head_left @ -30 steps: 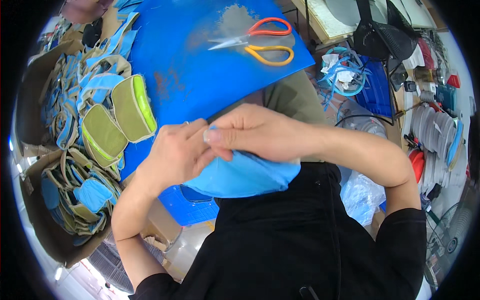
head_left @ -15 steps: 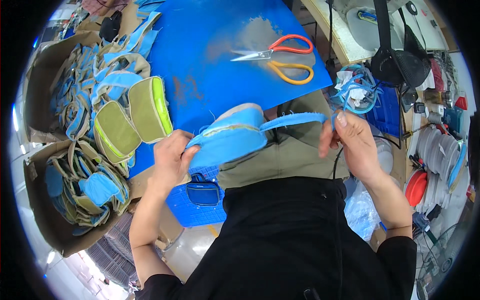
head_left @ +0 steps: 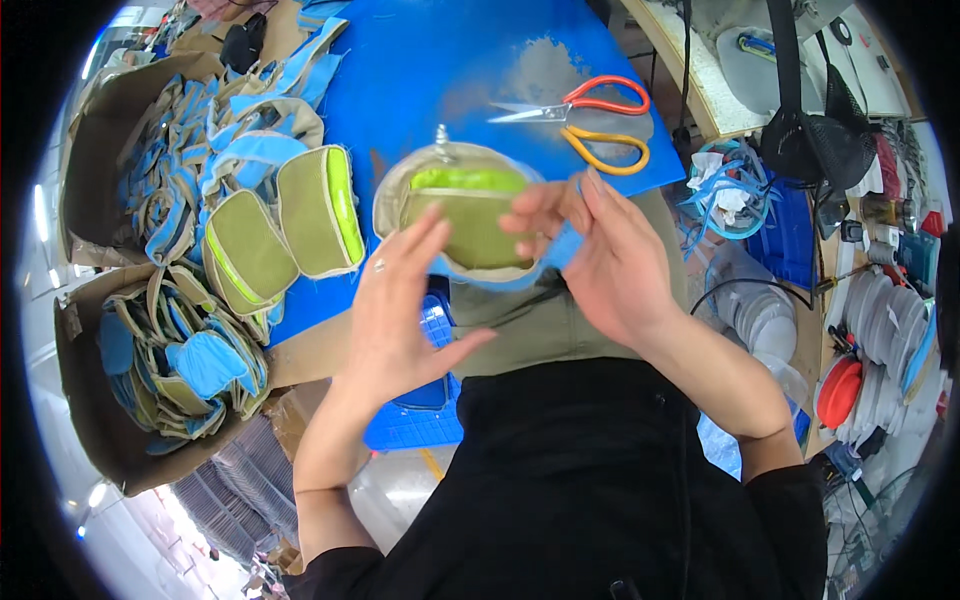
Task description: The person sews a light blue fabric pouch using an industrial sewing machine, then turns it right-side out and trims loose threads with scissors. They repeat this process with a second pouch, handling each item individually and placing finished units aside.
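The olive-green rounded fabric pouch with lime-green strip (head_left: 470, 232) is at frame centre: olive face toward camera, strip toward frame top, long axis roughly left-right. Left hand (head_left: 390, 300): fingers extended, thumb spread. Right hand (head_left: 622, 265): fingers bent; pinch cannot be determined. Smooth blue tabletop (head_left: 430, 50): upper centre. Brown open cardboard box (head_left: 88, 400): lower left.

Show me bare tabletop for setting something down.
Bare blue tabletop lies between the fabric strips and the scissors. The left side is crowded with strips and olive panels; the pouch hides part of the near edge.
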A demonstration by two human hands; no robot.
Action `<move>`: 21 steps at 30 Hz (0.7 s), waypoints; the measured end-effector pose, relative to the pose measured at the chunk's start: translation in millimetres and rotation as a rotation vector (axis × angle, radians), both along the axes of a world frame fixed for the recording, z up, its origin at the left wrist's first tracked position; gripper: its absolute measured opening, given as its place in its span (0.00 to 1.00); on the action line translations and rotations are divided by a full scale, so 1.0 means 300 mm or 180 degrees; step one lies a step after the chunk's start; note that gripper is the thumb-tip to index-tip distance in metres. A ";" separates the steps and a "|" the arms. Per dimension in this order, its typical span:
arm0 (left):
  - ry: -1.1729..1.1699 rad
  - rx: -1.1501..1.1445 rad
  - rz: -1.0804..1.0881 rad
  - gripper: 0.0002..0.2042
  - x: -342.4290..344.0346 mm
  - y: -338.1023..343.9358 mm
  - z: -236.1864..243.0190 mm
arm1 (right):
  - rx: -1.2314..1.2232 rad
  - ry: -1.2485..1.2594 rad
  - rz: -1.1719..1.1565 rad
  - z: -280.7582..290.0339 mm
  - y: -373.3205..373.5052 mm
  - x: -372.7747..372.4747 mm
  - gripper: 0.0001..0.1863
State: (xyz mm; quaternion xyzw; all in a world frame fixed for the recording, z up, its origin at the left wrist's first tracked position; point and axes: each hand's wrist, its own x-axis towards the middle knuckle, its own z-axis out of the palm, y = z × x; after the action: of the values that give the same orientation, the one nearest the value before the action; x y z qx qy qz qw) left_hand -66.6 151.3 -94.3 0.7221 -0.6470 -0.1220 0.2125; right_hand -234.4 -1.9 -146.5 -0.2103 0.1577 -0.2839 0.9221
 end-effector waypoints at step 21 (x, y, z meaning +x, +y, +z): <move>-0.0232 0.0359 -0.0318 0.09 -0.103 -0.015 -0.355 | -0.4208 0.3944 0.1108 -0.201 -0.060 -0.027 0.14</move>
State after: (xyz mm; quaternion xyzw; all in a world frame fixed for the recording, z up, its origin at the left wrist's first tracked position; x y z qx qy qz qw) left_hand -97.6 146.7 -200.7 0.7037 -0.6816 -0.1423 0.1415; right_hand -242.5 -19.8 -206.9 -0.8294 0.3950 -0.0102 0.3950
